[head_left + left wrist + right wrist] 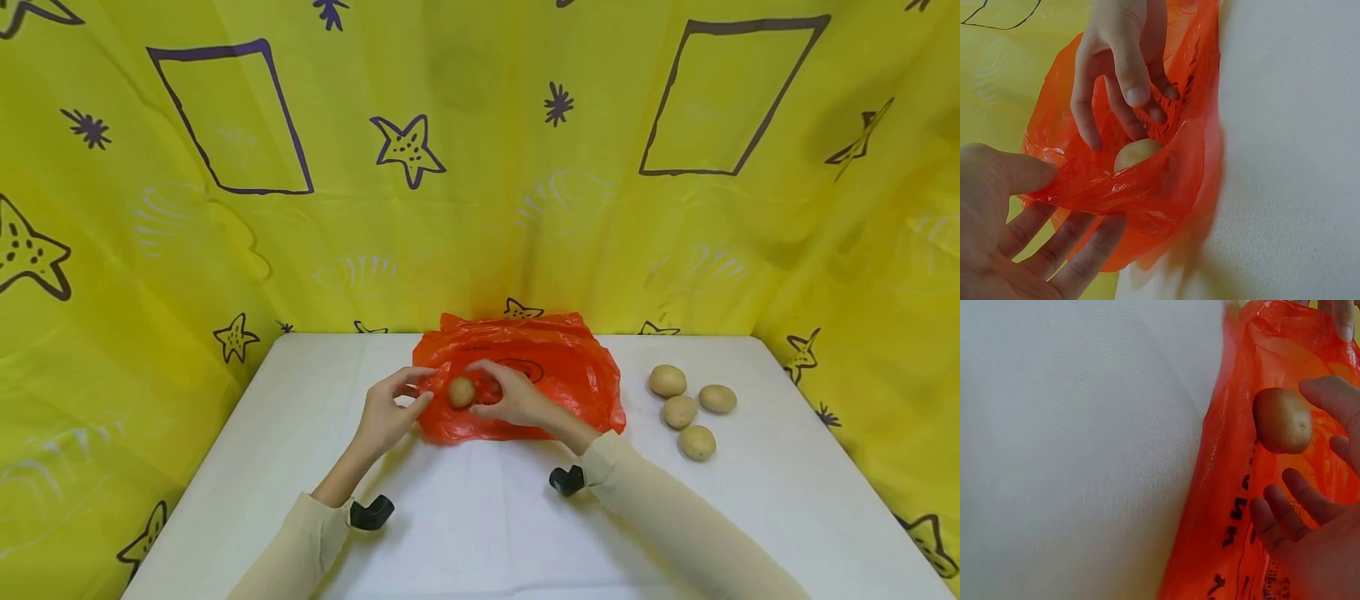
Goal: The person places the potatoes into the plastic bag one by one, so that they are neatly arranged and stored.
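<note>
A red plastic bag (555, 400) with dark print lies on the table, its mouth toward the left. My left hand (387, 412) pinches the bag's edge, with the thumb (1029, 172) over the plastic and the fingers (1085, 250) beneath it. One potato (1282, 420) is at the mouth of the bag, partly behind the lifted rim in the left wrist view. Just right of that potato, my right hand (517, 398) has its fingers spread over the bag and grips nothing. Whether its thumb touches the potato I cannot tell.
Several loose potatoes (679, 412) lie in a group on the white table (480, 525), right of the bag. Yellow curtains (480, 233) with drawn starfish hang behind and on both sides. Dark wrist devices (372, 512) sit by both cuffs.
</note>
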Motion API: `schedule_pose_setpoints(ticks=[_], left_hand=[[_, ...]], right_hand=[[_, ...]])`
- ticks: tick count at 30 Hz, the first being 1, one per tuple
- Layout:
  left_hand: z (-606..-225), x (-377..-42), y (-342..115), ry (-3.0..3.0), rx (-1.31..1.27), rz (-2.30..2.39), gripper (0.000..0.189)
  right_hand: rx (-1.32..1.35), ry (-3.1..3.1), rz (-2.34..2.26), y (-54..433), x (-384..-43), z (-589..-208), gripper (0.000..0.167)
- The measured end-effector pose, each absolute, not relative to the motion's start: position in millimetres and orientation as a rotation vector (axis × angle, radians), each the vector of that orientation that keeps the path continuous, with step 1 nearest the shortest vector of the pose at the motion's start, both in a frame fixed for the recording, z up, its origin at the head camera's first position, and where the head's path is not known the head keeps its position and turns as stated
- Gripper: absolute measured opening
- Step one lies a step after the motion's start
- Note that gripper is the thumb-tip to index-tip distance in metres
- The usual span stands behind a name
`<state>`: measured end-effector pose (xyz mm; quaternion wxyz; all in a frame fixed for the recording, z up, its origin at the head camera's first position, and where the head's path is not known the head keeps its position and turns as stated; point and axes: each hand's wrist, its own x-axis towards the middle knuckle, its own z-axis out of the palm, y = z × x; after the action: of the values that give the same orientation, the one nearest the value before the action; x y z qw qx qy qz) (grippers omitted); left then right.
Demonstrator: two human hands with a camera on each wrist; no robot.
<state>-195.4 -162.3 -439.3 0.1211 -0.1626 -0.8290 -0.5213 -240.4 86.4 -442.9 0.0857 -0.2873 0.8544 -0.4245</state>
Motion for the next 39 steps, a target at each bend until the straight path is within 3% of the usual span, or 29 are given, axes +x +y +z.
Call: schedule_pose_setpoints(ticks=[22,39], left_hand=[[-444,-196,-163,-2.422,-0.483,-1.528,0.03],[-446,-197,-162,-2.393,-0.481,-1.523,0.03]], right_hand=[[-1.018,2.492,-1.207,108,-216,-429,0.069],[-1.218,2.683,-1.179,133,-193,-400,0.067]])
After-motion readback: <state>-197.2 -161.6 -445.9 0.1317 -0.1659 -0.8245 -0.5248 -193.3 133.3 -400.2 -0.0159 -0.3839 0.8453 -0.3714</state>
